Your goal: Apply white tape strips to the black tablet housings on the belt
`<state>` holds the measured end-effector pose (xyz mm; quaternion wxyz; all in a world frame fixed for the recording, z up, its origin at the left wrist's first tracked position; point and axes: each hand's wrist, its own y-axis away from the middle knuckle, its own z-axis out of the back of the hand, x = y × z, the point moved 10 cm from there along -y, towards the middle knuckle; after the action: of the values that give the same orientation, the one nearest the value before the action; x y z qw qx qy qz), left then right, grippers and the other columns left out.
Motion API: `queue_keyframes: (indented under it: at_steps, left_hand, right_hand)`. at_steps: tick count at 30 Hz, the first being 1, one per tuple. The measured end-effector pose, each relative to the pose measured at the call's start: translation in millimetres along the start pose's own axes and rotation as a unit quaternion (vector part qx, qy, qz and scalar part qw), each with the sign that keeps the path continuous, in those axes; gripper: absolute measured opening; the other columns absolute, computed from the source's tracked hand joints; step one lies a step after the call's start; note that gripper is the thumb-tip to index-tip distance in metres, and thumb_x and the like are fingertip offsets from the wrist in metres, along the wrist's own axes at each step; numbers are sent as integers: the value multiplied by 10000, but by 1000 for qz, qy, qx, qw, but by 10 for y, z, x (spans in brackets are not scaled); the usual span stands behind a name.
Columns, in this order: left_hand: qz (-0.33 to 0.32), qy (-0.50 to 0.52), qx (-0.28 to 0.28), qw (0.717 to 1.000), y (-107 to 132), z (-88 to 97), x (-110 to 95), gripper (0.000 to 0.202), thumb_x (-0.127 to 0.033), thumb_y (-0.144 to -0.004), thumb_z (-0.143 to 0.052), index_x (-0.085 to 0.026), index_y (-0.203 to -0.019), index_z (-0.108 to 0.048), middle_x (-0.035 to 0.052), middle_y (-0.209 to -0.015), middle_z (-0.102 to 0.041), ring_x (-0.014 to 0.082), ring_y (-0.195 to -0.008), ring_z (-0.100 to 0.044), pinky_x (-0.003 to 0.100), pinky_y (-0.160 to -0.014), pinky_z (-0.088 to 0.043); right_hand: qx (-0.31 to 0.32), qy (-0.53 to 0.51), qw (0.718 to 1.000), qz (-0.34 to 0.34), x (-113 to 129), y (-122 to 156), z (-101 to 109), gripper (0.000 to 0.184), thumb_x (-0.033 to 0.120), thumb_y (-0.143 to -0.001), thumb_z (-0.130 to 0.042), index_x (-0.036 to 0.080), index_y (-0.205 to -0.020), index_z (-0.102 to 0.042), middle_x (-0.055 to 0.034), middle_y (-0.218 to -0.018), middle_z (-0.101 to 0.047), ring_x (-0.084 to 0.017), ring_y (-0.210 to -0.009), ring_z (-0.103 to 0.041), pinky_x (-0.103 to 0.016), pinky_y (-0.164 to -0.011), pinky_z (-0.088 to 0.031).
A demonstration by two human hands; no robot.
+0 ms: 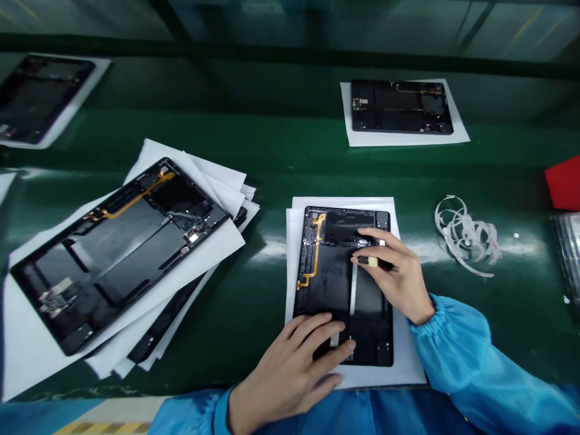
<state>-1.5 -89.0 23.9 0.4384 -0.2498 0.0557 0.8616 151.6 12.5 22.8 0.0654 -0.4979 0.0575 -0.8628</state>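
Observation:
An opened black tablet frame (330,278) with an orange flex cable lies on a white sheet (405,356) in front of me. My left hand (290,368) rests flat on the frame's near end, fingers stretched out. My right hand (399,272) is closed around a small dark stick-like tool (369,261) with a pale tip, pressed near the frame's upper right part. A grey strip runs down the frame between the two hands. Both arms wear blue sleeves.
A stack of tablet frames (118,248) interleaved with white sheets lies at the left. Another frame (401,106) on paper sits at the far right, and one (36,96) at the far left. Peeled tape curls (466,235) lie right of my hand; a red object (564,181) is at the right edge.

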Motion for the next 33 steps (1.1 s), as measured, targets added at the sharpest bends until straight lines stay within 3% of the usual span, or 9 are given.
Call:
queue_keyframes:
  at_steps: [5,11,18,26,33]
  left_hand:
    - [-28,-16,-1,999,-31,26,-33,284,-370,-981,-540,-269,-1224,-647,-21,-1220,-689,228,-1203,-535,342,-991,-367]
    - [-65,-46,23,997,-59,11,-67,310,-361,-967,-559,-262,-1247,-649,-14,-1242,-687,245,-1273,-518,354,-1021,-402]
    - [-76,-61,24,995,-62,13,-85,304,-351,-963,-562,-266,-1241,-653,-65,-1314,-639,248,-1289,-511,368,-1099,-338]
    - [-81,-84,19,993,-89,-19,-96,344,-400,-958,-536,-218,-1218,-667,-66,-1386,-582,246,-1294,-481,373,-1191,-169]
    - [-77,-66,16,995,-98,1,-87,312,-381,-963,-533,-224,-1191,-677,-80,-1381,-585,230,-1296,-478,356,-1194,-164]
  right_hand:
    - [-8,24,999,33,55,1,-20,250,63,-858,-524,207,-924,-718,-78,-1180,-679,-209,-1073,-662,-393,-922,-560]
    - [1,42,998,37,26,12,-79,301,39,-829,-489,215,-937,-707,-65,-1193,-666,-196,-1080,-656,-372,-922,-563]
    - [1,39,998,41,10,20,-102,324,12,-816,-482,208,-952,-701,-67,-1211,-655,-194,-1103,-648,-373,-971,-539]
    - [-3,16,1000,18,5,0,-88,318,-5,-797,-498,201,-922,-705,-74,-1177,-673,-192,-1084,-658,-363,-964,-537]
    - [2,25,999,30,16,23,-101,344,-12,-799,-470,198,-956,-693,-71,-1211,-656,-190,-1115,-642,-360,-986,-528]
